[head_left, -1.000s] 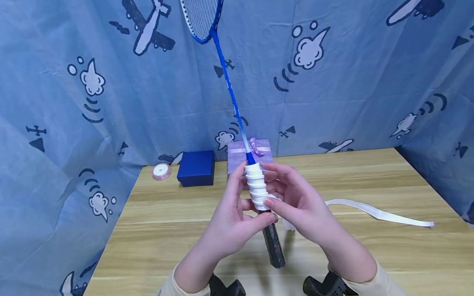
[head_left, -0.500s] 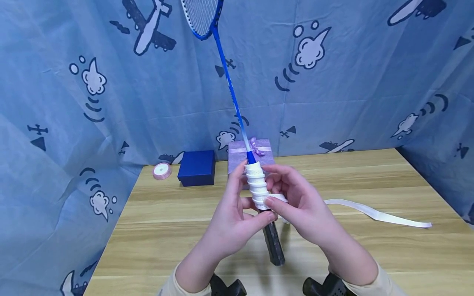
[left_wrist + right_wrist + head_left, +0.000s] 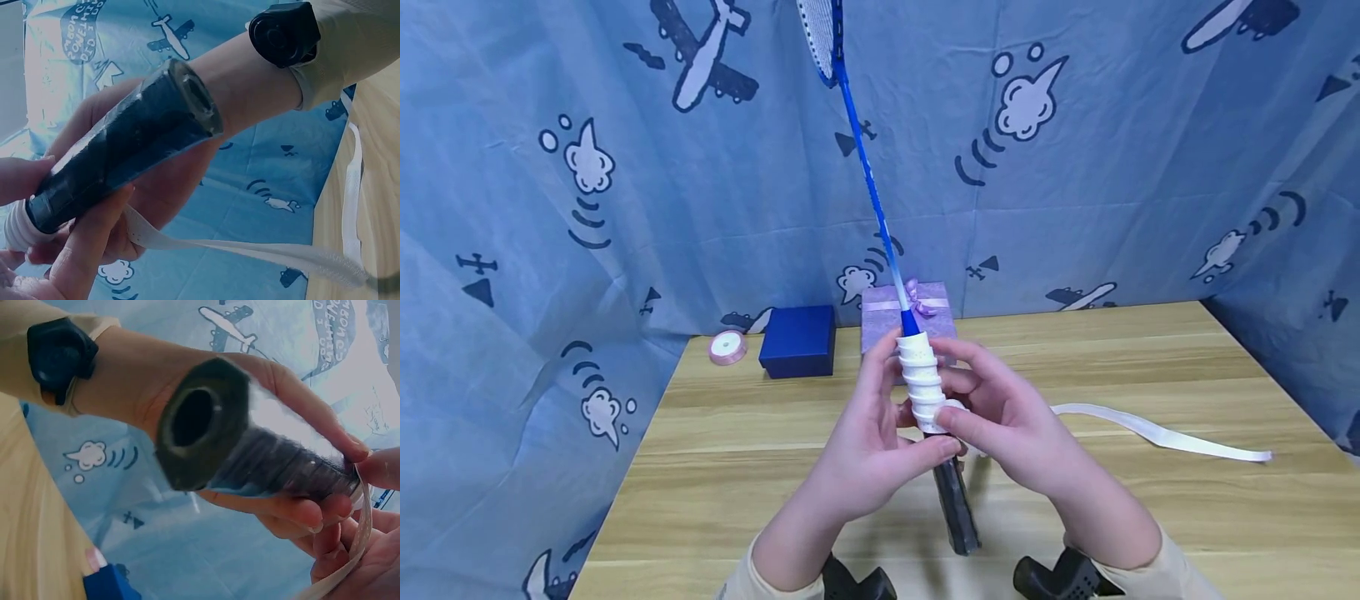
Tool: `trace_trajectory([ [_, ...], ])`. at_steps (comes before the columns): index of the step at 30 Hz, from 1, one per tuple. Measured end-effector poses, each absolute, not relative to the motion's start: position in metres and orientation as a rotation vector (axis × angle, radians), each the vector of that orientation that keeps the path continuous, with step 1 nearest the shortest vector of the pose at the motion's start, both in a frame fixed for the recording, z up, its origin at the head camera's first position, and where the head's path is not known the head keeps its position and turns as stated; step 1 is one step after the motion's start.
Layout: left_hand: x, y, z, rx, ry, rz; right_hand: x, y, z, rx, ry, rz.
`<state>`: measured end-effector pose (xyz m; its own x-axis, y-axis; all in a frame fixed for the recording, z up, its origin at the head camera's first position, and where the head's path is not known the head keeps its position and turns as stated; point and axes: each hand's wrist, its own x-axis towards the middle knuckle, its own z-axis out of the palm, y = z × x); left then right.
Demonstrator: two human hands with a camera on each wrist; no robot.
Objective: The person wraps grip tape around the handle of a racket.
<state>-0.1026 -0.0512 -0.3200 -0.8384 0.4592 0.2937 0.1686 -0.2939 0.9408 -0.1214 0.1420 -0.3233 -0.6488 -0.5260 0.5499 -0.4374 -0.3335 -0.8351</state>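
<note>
A blue badminton racket with a slim shaft (image 3: 868,179) is held aloft over the pale wood-grain table (image 3: 700,483), butt toward the wearer and strung head cut off by the top of the head view. The upper part of the black faceted handle (image 3: 955,508) is covered by a white perforated grip tape (image 3: 920,379), laid in ridged overlapping turns from the blue cone downward; no gap is seen between turns on the side that shows. The lower part, down to the hollow butt, is bare, so the winding is judged to be roughly midway. The racket is steadied by the left hand (image 3: 868,450), its thumb and fingers clamped round the handle about the lower edge of the wrap. The tape is pinched by the right hand (image 3: 1003,417) at that same edge, thumb in front, fingers curled behind. A long loose tail (image 3: 1161,432) is trailed over the table to the right, its end free; by judgement, the bare length is left to be covered from it and the end left to be fastened. At the back, left to right, are set a pink-rimmed ribbon spool (image 3: 727,347), a dark blue box (image 3: 798,342) and a lilac gift box with a bow (image 3: 880,312), none of them touched by the hands.
</note>
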Motion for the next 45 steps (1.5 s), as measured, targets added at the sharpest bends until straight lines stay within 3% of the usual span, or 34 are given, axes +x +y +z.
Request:
trace_trajectory([
  [22,-0.093,-0.040,-0.320,0.602,2.257,2.030,-0.114,0.133,-0.323,-1.017,2.181,-2.223],
  [33,-0.096,-0.046,-0.320,0.676,1.996,2.100,-0.119,0.142,-0.322,-1.207,2.103,-2.179],
  [45,-0.097,-0.048,-0.319,0.763,1.867,2.122,-0.117,0.144,-0.321,-1.217,2.149,-2.162],
])
